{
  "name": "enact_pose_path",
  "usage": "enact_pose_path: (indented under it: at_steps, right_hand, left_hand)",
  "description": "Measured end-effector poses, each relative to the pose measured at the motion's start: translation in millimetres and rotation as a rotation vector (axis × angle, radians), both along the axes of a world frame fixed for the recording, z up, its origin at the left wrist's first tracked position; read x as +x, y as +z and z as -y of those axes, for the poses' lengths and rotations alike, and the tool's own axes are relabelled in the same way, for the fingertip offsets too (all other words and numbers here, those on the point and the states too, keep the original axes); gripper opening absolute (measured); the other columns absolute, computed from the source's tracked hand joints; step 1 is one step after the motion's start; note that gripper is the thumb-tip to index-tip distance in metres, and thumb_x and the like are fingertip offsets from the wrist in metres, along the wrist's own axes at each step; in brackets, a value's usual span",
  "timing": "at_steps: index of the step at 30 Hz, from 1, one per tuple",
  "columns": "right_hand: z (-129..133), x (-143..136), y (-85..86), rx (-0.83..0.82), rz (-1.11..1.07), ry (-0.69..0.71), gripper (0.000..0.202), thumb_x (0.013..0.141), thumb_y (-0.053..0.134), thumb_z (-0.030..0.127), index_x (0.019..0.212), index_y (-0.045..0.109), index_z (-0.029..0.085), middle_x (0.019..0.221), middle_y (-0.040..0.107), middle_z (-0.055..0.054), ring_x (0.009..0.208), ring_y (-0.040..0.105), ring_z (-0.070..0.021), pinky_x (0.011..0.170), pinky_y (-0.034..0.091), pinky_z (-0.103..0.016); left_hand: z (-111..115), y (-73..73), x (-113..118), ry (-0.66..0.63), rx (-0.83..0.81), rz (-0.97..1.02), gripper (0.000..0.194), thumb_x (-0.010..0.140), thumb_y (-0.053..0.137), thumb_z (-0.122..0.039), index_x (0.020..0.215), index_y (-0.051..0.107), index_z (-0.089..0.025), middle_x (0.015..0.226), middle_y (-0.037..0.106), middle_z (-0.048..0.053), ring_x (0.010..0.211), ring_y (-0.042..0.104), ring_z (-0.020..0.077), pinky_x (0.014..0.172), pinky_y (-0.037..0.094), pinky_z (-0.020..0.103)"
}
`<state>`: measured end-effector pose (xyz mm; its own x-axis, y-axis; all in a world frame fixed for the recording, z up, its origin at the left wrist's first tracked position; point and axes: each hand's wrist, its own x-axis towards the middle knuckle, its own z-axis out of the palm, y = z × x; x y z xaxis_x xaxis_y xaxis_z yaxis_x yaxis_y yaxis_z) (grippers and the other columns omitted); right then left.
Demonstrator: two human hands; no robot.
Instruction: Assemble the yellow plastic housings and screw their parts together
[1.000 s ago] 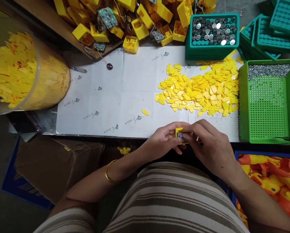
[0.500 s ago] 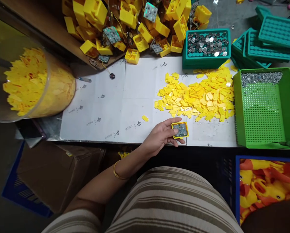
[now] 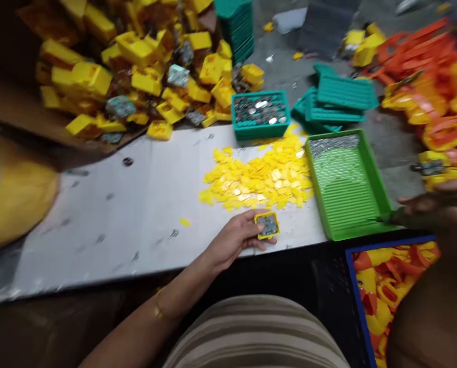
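Observation:
My left hand (image 3: 234, 237) is closed on a yellow plastic case (image 3: 277, 224), its thumb lying over the grey circuit board (image 3: 267, 225) set inside. The case is held face up just above the table's front edge. At the right, blurred and in shadow, my right hand (image 3: 423, 204) has its fingers around a dark screwdriver-like tool (image 3: 394, 217). The tool's thin tip reaches over the green basket (image 3: 379, 191), where small metal screws (image 3: 333, 144) lie at the far end. Small flat yellow covers (image 3: 257, 176) are heaped beyond my left hand.
Behind the covers stands a teal tray (image 3: 261, 132) of round metal cells. Yellow cases with boards (image 3: 132, 51) pile up at the back left. A tub (image 3: 17, 189) stands left, teal trays (image 3: 343, 92) lie back right, and a blue-edged crate (image 3: 360, 301) of duck toys sits below.
The view has swung to the right and blurred. My right hand and more of the dark tool have come into sight. My left hand keeps the same hold on the case.

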<state>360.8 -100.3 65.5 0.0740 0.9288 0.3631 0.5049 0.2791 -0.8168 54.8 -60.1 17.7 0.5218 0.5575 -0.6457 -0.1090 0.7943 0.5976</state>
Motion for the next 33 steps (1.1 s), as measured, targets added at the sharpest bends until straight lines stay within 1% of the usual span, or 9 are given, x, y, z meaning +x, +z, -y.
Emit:
enact_pose_path:
  at_steps: [2,5,7,9,13,18,28,31,33]
  right_hand:
    - [-9,8,-3.1,0.095,-0.202,-0.251,0.017,0.089,0.059,0.036,0.103,0.065,0.029,0.070,0.056,0.000,0.058,0.057,-0.0152,0.064,0.054,-0.032]
    - [-32,7,-11.7,0.223,-0.424,-0.390,0.024,0.085,0.061,0.045,0.092,0.063,0.023,0.062,0.055,0.002,0.055,0.057,-0.0150,0.062,0.055,-0.035]
    - [-48,2,-18.2,0.320,-0.493,-0.404,0.025,0.085,0.058,0.047,0.089,0.060,0.022,0.056,0.050,0.005,0.048,0.052,-0.0125,0.054,0.052,-0.031]
    - [-60,-4,-24.2,0.376,-0.453,-0.398,0.023,0.085,0.056,0.045,0.088,0.058,0.023,0.054,0.045,0.006,0.044,0.049,-0.0113,0.048,0.049,-0.028]
    - [-77,-11,-33.8,0.353,-0.311,-0.391,0.027,0.086,0.050,0.051,0.087,0.050,0.024,0.052,0.041,0.007,0.042,0.047,-0.0119,0.045,0.046,-0.028]
    - [-93,-13,-40.3,0.313,-0.257,-0.405,0.034,0.084,0.046,0.059,0.088,0.044,0.025,0.051,0.038,0.007,0.040,0.044,-0.0118,0.043,0.046,-0.028]
    - [-100,-16,-41.9,0.365,-0.364,-0.331,0.032,0.080,0.057,0.056,0.079,0.046,0.026,0.050,0.041,0.007,0.038,0.043,-0.0122,0.039,0.043,-0.028]
    - [-100,-15,-41.4,0.324,-0.301,-0.355,0.033,0.080,0.055,0.059,0.083,0.049,0.027,0.049,0.042,0.007,0.040,0.045,-0.0137,0.041,0.045,-0.030]
    - [-97,-16,-37.4,0.323,-0.283,-0.341,0.030,0.082,0.056,0.055,0.088,0.053,0.026,0.051,0.046,0.006,0.042,0.047,-0.0142,0.046,0.048,-0.031]
  left_hand:
    - [1,-2.0,11,-0.045,-0.013,-0.035,0.039,0.076,0.071,-0.026,0.112,0.060,-0.016,0.096,0.070,0.007,0.075,0.071,0.0187,0.056,0.052,0.019]
    - [1,-5.4,32,-0.098,-0.035,-0.065,0.047,0.074,0.073,-0.030,0.116,0.059,-0.014,0.097,0.069,0.010,0.077,0.070,0.0186,0.057,0.052,0.019]
    - [2,-7.0,45,-0.149,-0.043,-0.039,0.047,0.073,0.073,-0.030,0.114,0.060,-0.013,0.097,0.069,0.010,0.077,0.070,0.0185,0.056,0.052,0.020]
    - [4,-8.7,55,-0.182,-0.050,-0.015,0.044,0.073,0.073,-0.030,0.111,0.061,-0.012,0.095,0.069,0.010,0.075,0.069,0.0181,0.054,0.051,0.020]
    - [6,-12.5,63,-0.215,-0.055,-0.013,0.041,0.074,0.071,-0.030,0.110,0.062,-0.013,0.097,0.069,0.011,0.075,0.069,0.0177,0.053,0.051,0.020]
    - [2,-13.1,62,-0.228,-0.073,-0.015,0.041,0.076,0.070,-0.029,0.112,0.059,-0.014,0.104,0.068,0.012,0.077,0.069,0.0179,0.055,0.052,0.021]
    - [-1,-14.9,63,-0.221,-0.110,-0.024,0.041,0.077,0.069,-0.028,0.114,0.059,-0.013,0.098,0.068,0.011,0.077,0.068,0.0180,0.055,0.053,0.021]
    - [-2,-14.9,64,-0.195,-0.122,-0.034,0.038,0.077,0.068,-0.025,0.112,0.059,-0.012,0.095,0.067,0.010,0.076,0.069,0.0182,0.053,0.053,0.020]
    - [-2,-14.7,65,-0.173,-0.130,-0.040,0.036,0.077,0.067,-0.024,0.110,0.060,-0.012,0.094,0.067,0.010,0.074,0.069,0.0180,0.052,0.053,0.020]
